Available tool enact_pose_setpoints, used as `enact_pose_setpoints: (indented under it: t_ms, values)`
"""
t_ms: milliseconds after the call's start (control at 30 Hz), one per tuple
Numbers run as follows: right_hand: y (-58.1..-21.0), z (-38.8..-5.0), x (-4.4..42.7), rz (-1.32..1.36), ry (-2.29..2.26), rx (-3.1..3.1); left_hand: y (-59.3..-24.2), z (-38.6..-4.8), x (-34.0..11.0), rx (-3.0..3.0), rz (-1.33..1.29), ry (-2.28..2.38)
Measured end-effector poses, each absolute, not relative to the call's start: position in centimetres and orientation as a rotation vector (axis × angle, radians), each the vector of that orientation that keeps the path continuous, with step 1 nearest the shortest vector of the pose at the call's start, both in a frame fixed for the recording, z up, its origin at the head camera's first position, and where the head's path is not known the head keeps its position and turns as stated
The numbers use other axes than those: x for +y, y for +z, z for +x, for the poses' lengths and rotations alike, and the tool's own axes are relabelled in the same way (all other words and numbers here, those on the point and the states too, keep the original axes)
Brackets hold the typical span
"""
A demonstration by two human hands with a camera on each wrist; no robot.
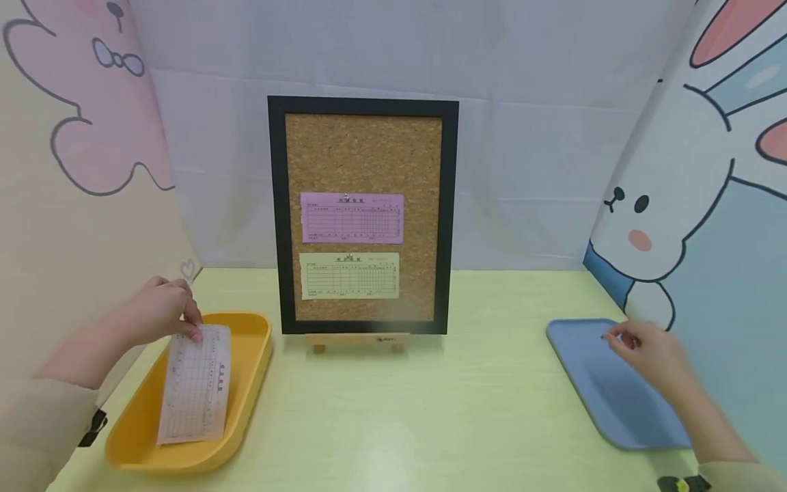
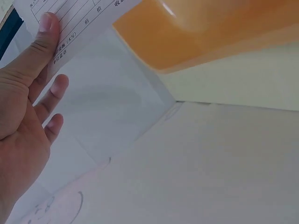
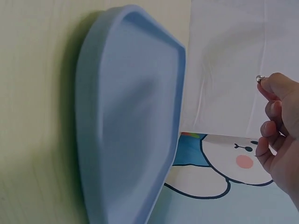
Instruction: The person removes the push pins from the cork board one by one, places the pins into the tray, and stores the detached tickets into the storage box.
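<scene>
My left hand [image 1: 161, 311] pinches the top end of a white printed slip [image 1: 195, 389], which hangs over a yellow tray [image 1: 261, 355]. In the left wrist view the thumb of the left hand [image 2: 32, 93] lies on the slip [image 2: 77, 23] near its edge. Above the blue tray [image 1: 615, 383], my right hand [image 1: 654, 359] holds a tiny object between thumb and forefinger. The right wrist view shows this as a small silvery pin [image 3: 259, 79] at the fingertips of the right hand [image 3: 282, 121]. No other thing shows in the blue tray [image 3: 140, 102].
A black-framed cork board [image 1: 365, 154] stands on a small wooden stand [image 1: 356, 338] at the back middle. A purple slip [image 1: 352, 219] is pinned on it above a pale green slip [image 1: 349, 277]. White and cartoon-printed sheets surround the pale yellow-green table [image 1: 418, 410].
</scene>
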State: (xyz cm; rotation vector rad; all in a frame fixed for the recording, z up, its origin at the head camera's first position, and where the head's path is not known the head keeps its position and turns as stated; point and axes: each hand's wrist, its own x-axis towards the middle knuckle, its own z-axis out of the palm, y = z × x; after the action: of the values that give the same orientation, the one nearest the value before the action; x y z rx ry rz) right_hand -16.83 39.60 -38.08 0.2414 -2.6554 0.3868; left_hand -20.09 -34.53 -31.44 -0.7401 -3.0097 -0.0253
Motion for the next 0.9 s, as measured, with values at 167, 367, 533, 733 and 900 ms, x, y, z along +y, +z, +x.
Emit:
enact_pose_setpoints:
  t_ms: [167,367,533,733,900]
  values:
    - [-39.0,-17.6,39.8,0.246,0.388,-2.725,-33.2,-20.3,-34.3,-2.997,-0.795,0.034]
    - [-40.1,-18.1,40.7,0.254,0.393,-2.801,-34.5,-21.2,-33.9,-2.972,-0.877,0.039]
    - [-40.8,-18.7,41.6,0.278,0.381,-2.937,-35.5,-21.8,-33.5,-2.982,-0.891,0.021]
    - [-41.5,-19.6,42.3,0.313,0.388,-3.059,-36.8,-22.4,-33.4,-2.986,-0.918,0.020]
    - [-42.1,-19.9,42.8,0.368,0.429,-3.133,-37.7,-22.6,-33.5,-3.034,-0.879,-0.027]
